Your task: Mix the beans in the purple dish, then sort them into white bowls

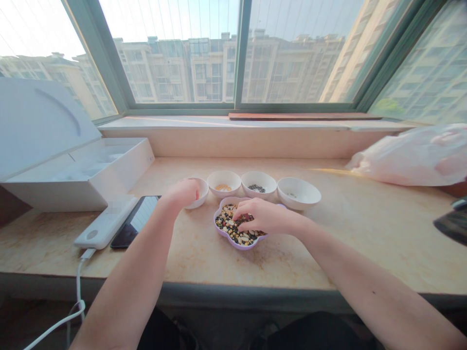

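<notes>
A purple flower-shaped dish (pixel 223 235) full of mixed beans and seeds sits on the stone sill in front of me. My right hand (pixel 260 216) rests over it, fingers curled down and pinching among the beans. Behind it stands a row of white bowls: one with yellow grains (pixel 224 183), one with black seeds (pixel 259 183), one nearly bare (pixel 299 193). My left hand (pixel 182 192) hovers closed over the leftmost white bowl (pixel 202 193), hiding most of it; what its fingers hold is hidden.
A white open box (pixel 83 170) stands at the left, with a white power bank (pixel 105 222), its cable and a dark phone (pixel 136 221) beside it. A pink plastic bag (pixel 412 155) lies at the right. A dark object (pixel 452 223) shows at the right edge.
</notes>
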`<control>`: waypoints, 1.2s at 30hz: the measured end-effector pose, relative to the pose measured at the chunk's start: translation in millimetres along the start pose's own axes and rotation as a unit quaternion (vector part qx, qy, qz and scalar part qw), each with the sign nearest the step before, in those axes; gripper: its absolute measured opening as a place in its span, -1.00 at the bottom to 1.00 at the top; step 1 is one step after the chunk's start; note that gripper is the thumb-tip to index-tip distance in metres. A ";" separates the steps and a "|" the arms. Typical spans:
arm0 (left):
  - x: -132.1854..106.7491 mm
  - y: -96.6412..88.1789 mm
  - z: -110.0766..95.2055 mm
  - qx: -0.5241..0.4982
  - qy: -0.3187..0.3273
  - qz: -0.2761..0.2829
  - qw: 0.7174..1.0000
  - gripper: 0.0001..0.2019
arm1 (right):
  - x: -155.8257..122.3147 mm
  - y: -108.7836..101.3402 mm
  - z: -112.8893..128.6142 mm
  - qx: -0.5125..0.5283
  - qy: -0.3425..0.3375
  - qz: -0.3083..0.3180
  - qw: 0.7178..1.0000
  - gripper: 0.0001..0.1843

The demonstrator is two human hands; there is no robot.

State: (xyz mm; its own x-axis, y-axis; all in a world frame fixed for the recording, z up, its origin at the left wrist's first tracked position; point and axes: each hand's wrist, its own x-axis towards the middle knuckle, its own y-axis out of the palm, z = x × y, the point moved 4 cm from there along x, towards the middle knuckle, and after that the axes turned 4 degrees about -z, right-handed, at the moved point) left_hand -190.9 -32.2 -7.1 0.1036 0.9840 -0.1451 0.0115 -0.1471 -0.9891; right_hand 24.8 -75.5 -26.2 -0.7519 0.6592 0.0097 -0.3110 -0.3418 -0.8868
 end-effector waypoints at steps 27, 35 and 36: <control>-4.9 -8.6 -8.1 0.013 -0.014 -0.053 0.998 -0.66 | -2.8 -3.5 1.9 0.066 -0.060 -0.036 0.995 -0.80; -4.9 -10.2 -8.1 -0.003 -0.012 -0.077 0.997 -0.71 | -4.6 -5.3 4.0 0.074 -0.058 -0.049 0.994 -0.87; -4.2 -10.3 -8.0 -0.006 -0.010 -0.084 0.996 -0.71 | -4.3 -5.7 3.1 0.072 -0.054 -0.053 0.995 -0.90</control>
State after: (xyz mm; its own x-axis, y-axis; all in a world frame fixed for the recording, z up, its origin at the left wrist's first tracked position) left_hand -183.5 -35.6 4.0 0.0790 0.9967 0.0209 0.0381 0.0180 -0.9991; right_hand 28.0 -78.4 -19.7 -0.7662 0.6230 0.1573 -0.4664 -0.3708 -0.8031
